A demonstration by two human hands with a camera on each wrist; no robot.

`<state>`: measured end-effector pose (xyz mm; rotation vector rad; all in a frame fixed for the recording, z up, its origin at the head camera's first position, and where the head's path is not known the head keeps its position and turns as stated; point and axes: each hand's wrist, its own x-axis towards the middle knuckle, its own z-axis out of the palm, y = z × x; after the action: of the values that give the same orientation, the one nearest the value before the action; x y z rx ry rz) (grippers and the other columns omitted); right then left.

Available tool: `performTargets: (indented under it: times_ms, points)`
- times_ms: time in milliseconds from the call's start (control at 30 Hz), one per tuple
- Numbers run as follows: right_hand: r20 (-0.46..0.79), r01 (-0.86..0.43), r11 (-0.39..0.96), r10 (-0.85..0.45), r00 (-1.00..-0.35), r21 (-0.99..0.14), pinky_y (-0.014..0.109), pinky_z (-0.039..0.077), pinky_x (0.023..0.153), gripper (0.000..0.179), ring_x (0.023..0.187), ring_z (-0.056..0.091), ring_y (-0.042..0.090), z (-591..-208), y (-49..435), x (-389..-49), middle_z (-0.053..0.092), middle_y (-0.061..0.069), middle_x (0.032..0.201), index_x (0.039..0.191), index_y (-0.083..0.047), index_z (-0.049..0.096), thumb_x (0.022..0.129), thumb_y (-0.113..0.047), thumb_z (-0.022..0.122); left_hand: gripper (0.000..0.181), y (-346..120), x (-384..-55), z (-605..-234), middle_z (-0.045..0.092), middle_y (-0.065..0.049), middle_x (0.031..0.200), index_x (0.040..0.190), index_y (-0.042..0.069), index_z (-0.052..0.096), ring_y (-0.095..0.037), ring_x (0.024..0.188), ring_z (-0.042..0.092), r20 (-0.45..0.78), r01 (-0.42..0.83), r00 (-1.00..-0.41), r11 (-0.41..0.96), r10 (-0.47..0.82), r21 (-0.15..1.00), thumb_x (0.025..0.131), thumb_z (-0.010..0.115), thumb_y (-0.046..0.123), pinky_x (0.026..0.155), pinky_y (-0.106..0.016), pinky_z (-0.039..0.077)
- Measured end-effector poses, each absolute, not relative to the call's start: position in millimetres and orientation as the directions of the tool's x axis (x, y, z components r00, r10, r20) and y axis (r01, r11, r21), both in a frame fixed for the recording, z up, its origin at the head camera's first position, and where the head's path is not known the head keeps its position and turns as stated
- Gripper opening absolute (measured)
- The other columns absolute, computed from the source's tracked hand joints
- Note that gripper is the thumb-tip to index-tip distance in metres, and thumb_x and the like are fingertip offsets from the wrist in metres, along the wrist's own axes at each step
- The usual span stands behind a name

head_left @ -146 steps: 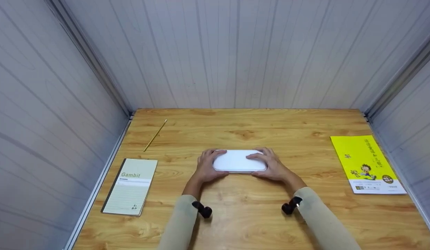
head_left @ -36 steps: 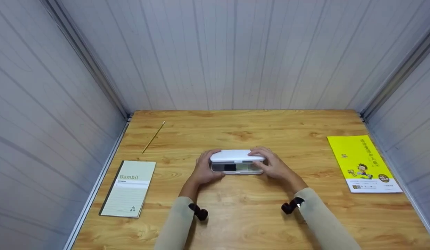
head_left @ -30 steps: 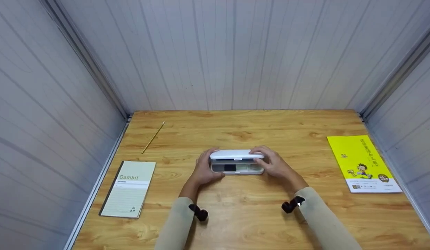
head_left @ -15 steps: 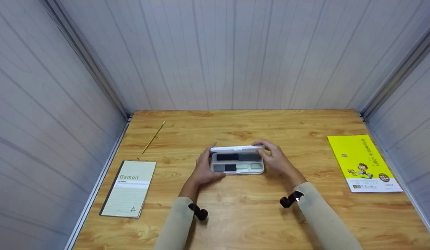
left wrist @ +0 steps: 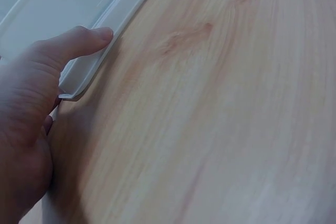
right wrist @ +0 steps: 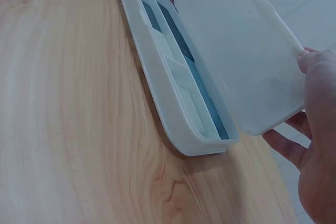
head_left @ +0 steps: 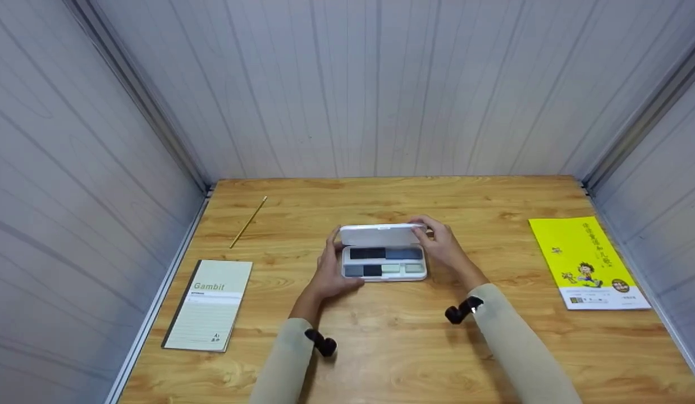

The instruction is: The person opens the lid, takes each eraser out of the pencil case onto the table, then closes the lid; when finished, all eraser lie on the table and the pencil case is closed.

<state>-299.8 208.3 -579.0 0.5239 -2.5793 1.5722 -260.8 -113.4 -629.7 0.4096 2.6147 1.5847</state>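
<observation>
A white pencil case lies on the wooden table with its lid raised at the back. Dark, grey and pale patches show in its compartments, which a long divider and short cross walls mark off in the right wrist view. My left hand grips the case's left end, thumb over the front rim. At the right, my right hand pinches the lid's corner between thumb and fingers, as the right wrist view also shows. Some left fingers are hidden behind the case.
A pencil lies at the back left, beyond a pale notebook marked "Gambit". On the right is a yellow book with a cartoon child. Panelled walls enclose the table at the back and sides.
The case was closed under both hands. Its lid has swung up and back, baring the compartments, as my right hand rose with it. My left hand has stayed at the left end.
</observation>
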Motion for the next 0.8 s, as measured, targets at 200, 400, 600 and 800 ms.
performTargets:
  times_ms: [200,400,600,800]
  points:
    - [0.196,-0.265,0.41,-0.203,-0.959,-0.873,0.027,0.059,0.095,0.028,0.122,0.069,0.032,-578.8,205.7,-308.0,0.077,0.023,0.138,0.137,-0.001,0.074,0.116,-0.014,0.06,0.144,-113.3,-262.3,-631.9,0.059,-0.021,0.16,0.18,0.023,0.009,-0.038,0.156,0.049,0.105,0.206,-0.963,0.434,0.247,0.877,0.07,0.102,0.027,0.136,-0.066,0.019]
    - [0.171,-0.234,0.408,-0.183,-0.968,-0.883,0.055,0.057,0.112,0.031,0.134,0.067,0.037,-580.4,204.3,-315.7,0.074,0.023,0.144,0.139,-0.001,0.072,0.118,-0.018,0.057,0.144,-112.4,-262.2,-631.7,0.059,-0.018,0.157,0.18,0.025,0.011,-0.036,0.154,0.048,0.096,0.203,-0.964,0.459,0.246,0.865,0.07,0.103,0.031,0.134,-0.063,0.021]
    - [0.154,-0.212,0.387,-0.174,-0.973,-0.897,0.057,0.055,0.115,0.033,0.137,0.066,0.039,-581.4,203.1,-317.1,0.072,0.025,0.146,0.141,0.0,0.071,0.119,-0.018,0.055,0.145,-111.4,-262.7,-631.7,0.058,-0.017,0.15,0.181,0.025,0.014,-0.035,0.147,0.049,0.11,0.212,-0.965,0.459,0.239,0.863,0.068,0.105,0.029,0.131,-0.06,0.024]
    - [0.163,-0.221,0.381,-0.177,-0.971,-0.898,0.042,0.058,0.108,0.032,0.133,0.066,0.032,-582.3,202.9,-316.5,0.073,0.023,0.145,0.141,-0.002,0.073,0.118,-0.017,0.056,0.145,-111.5,-262.7,-631.2,0.058,-0.017,0.151,0.18,0.028,0.014,-0.035,0.147,0.049,0.085,0.183,-0.97,0.453,0.227,0.873,0.068,0.105,0.026,0.131,-0.058,0.023]
